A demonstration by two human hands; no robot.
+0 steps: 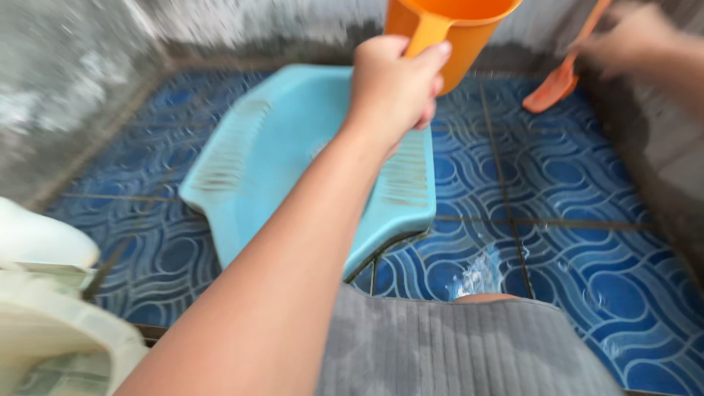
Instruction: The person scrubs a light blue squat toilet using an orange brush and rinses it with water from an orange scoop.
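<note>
My left hand (pixel 392 92) grips the handle of an orange plastic water jug (pixel 469 29) and holds it up above the far end of a light blue squat toilet pan (pixel 293 139). At the top right, blurred, my right hand (pixel 631 40) is closed around the thin handle of an orange brush (pixel 554 84), whose flat head hangs just over the floor by the wall. The pan has ribbed footrests on both sides. My forearm hides the middle of the pan.
Wet blue patterned floor tiles (pixel 587 220) surround the pan. Stained grey concrete walls (pixel 66 88) close in at the left, back and right. A whitish plastic container (pixel 44 323) sits at the lower left. My knee in grey shorts (pixel 455 345) fills the bottom.
</note>
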